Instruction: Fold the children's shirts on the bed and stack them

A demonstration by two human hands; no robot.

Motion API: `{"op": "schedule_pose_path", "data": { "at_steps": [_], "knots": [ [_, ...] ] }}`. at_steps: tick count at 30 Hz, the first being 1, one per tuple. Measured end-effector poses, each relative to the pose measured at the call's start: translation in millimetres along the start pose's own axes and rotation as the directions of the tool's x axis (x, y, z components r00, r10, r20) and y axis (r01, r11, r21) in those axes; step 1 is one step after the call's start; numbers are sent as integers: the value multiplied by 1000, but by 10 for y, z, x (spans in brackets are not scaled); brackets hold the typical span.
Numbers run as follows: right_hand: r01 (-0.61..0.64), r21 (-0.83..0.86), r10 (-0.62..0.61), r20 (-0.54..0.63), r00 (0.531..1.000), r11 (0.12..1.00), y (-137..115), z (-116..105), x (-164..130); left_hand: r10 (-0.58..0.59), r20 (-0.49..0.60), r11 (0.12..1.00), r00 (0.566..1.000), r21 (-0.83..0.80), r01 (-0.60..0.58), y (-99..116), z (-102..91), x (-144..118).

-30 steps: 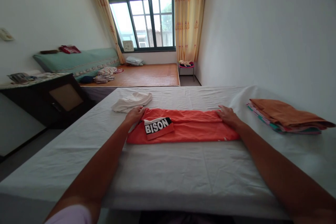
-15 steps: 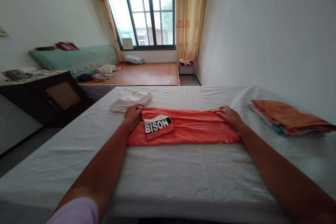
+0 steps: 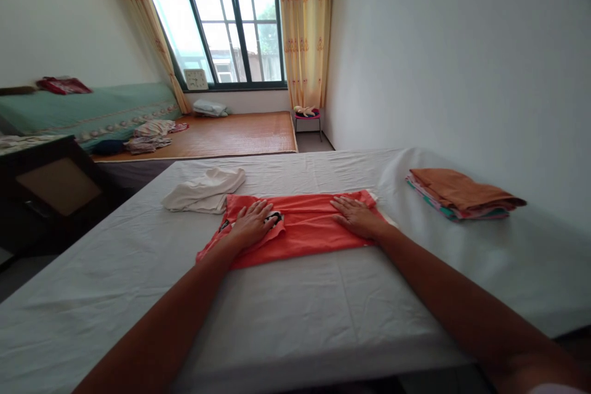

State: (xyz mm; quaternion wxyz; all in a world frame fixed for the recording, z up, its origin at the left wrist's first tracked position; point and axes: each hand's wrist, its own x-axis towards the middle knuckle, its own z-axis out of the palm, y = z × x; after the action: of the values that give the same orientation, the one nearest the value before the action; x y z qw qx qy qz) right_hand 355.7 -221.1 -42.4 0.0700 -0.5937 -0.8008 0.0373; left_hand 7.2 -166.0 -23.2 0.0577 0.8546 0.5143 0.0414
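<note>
Lying crosswise under flat hands (image 3: 252, 225), orange shirt (image 3: 305, 231); long axis left-right

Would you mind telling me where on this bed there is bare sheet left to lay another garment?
The bed sheet lies bare in front of the orange shirt, and beyond it toward the far edge. Both hands, left hand and right hand, rest flat on the shirt. The white garment crowds the shirt's left corner; the folded stack takes the right side.

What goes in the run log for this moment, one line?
left hand flat on orange garment | right hand flat on it | cream cloth beside | folded stack at right | white bed sheet
</note>
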Motion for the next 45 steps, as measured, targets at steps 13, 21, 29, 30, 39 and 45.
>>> {"op": "schedule_pose_path", "data": {
  "at_steps": [13,21,29,30,39,45],
  "knots": [
    [-242,-85,230,-134,964,966,389,88,-27,-21,-50,998,999,59,24,-23,-4,-28],
    [-220,-123,195,-186,963,968,375,110,-35,-28,-69,999,997,18,29,10,-68,-79],
    [-208,-141,176,-209,962,968,448,193,-38,-24,-109,999,994,-26,21,-25,5,-98],
    [-209,-141,177,-207,962,968,449,191,-39,-20,-108,1000,994,-25,18,-25,1,-103],
    [-203,-69,181,-246,952,977,458,188,-30,24,-124,1000,992,6,-24,-87,57,-105],
    [-201,-43,184,-256,949,979,474,176,-47,24,-135,1000,991,-3,-25,-92,63,-97]
  ]
}}
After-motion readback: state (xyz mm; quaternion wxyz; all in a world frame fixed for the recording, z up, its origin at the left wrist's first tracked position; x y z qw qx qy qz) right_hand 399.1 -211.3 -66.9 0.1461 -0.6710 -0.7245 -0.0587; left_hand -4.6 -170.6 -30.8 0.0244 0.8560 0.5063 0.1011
